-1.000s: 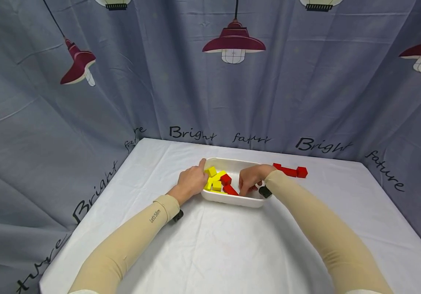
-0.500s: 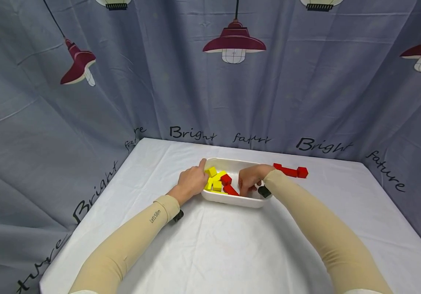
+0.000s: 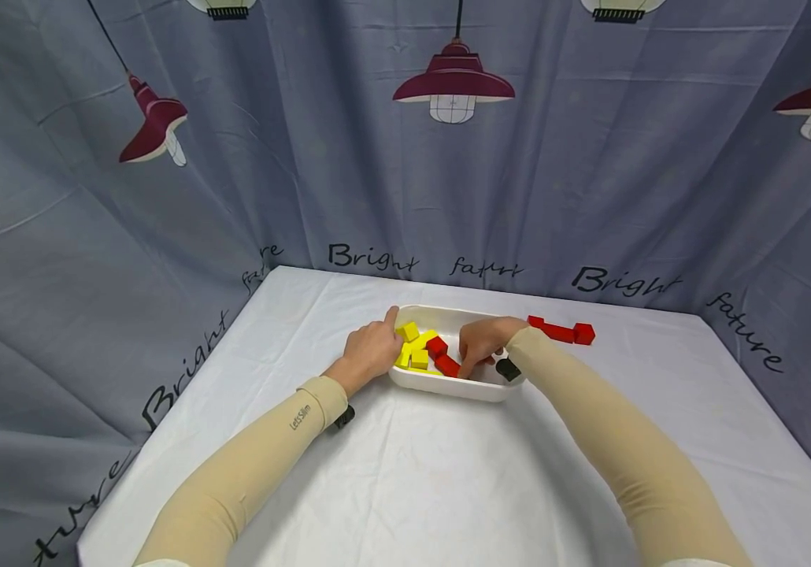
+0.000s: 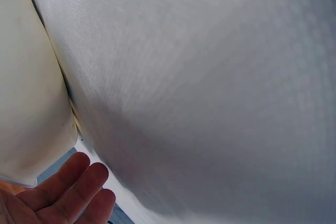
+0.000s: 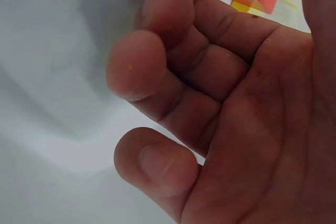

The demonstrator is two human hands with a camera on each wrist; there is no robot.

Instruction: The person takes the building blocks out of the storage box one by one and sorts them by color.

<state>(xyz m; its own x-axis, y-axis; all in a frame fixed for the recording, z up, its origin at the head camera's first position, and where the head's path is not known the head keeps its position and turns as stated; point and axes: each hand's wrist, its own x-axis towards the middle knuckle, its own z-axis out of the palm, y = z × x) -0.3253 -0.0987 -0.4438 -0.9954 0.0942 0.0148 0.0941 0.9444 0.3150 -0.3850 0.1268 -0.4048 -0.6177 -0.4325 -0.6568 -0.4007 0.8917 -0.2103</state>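
In the head view a white tray (image 3: 458, 387) stands in the middle of the table. My left hand (image 3: 372, 348) rests on its left end, one finger along the rim; in the left wrist view several fingers (image 4: 79, 192) are straight outside the wall. My right hand (image 3: 479, 342) reaches into the tray, a fingertip at the near end of a long red block (image 3: 448, 365). A red cube (image 3: 437, 346) adjoins that block. Yellow blocks (image 3: 411, 331) lie in the left part. The right wrist view shows loosely bent fingers and a thumb apart, nothing seen between them.
On the white-clothed table (image 3: 420, 488), right of the tray, a long red block (image 3: 558, 333) lies in a row between a red cube (image 3: 584, 334) and another red block (image 3: 535, 321). A patterned grey curtain (image 3: 349, 173) stands behind the table.
The long red block in the tray has turned slightly and now lies closer in line with the red cube. My right fingers have shifted a little; the left hand stays at the tray.
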